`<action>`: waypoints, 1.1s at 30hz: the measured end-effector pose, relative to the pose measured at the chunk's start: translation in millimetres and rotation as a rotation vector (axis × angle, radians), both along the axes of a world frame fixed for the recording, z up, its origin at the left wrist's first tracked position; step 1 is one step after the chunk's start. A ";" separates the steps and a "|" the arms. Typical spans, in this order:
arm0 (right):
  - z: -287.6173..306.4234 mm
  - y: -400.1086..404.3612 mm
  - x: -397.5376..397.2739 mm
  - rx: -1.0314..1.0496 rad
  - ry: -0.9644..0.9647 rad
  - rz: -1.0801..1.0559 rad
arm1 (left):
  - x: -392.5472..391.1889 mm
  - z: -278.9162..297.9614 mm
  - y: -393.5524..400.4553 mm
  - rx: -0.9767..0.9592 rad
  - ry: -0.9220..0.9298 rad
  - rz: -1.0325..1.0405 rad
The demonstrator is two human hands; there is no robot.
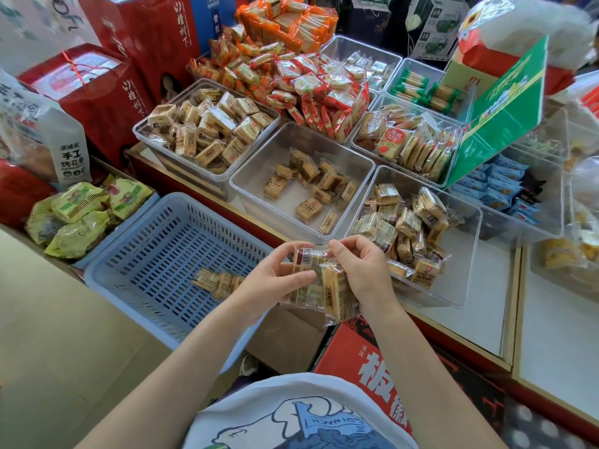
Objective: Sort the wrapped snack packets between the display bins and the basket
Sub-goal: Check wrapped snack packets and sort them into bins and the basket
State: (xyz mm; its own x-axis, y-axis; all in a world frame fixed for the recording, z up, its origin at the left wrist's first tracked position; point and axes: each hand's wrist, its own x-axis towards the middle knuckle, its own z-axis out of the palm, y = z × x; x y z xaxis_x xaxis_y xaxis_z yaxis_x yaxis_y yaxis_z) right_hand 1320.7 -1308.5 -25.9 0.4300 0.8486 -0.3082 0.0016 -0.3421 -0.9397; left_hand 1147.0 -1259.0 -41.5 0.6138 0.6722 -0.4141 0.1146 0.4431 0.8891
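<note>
both hands share a bundle of wrapped snack packets (pixel 324 283) above the counter edge, left hand (pixel 278 280) cupping beneath, right hand (pixel 359 270) pinching the top; the blue basket (pixel 136 254) lies nearer the left, a clear bin (pixel 466 254) just beside the right.

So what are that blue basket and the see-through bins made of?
The blue basket looks like moulded matte plastic, with slotted floor and walls. The display bins appear to be clear, glossy rigid plastic: packets show through their walls and the rims catch light.
</note>
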 end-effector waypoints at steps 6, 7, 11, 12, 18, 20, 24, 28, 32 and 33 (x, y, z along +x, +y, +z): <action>1.2 4.2 -1.1 -0.132 -0.026 -0.027 | 8.7 -0.2 -2.8 0.016 0.074 0.062; 0.0 4.8 -1.8 -0.148 -0.009 -0.023 | 9.9 -1.3 -3.4 0.027 0.090 0.040; 1.6 5.9 -13.5 -0.175 0.200 -0.020 | 19.3 -6.8 -9.0 0.121 0.200 0.054; 2.3 6.2 -15.0 -0.178 0.275 0.006 | 20.6 -7.8 -9.4 0.144 0.223 0.097; 0.6 4.3 7.3 -0.153 0.172 0.259 | -1.8 -11.3 2.1 0.076 0.114 0.240; 2.0 4.2 10.7 -0.112 0.092 0.260 | -6.1 -8.6 4.4 0.098 0.117 0.206; 2.0 6.7 6.5 -0.032 0.050 0.180 | -3.1 -6.3 4.3 0.074 0.090 0.150; 1.8 6.6 4.9 0.006 0.073 0.141 | -2.8 -3.3 5.1 0.077 0.073 0.137; 3.7 6.9 4.3 -0.002 0.044 0.178 | -6.9 -1.8 4.6 0.072 0.073 0.133; 4.8 7.0 2.7 -0.003 0.025 0.204 | -7.9 -1.5 4.9 0.079 0.084 0.130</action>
State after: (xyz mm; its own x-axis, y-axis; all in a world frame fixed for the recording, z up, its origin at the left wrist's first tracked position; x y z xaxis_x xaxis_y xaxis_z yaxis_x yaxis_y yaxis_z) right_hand 1323.4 -1301.5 -21.1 0.2412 0.9165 -0.3191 0.0474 -0.3396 -0.9394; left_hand 1139.1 -1254.0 -43.0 0.4850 0.7762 -0.4028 0.1359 0.3880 0.9116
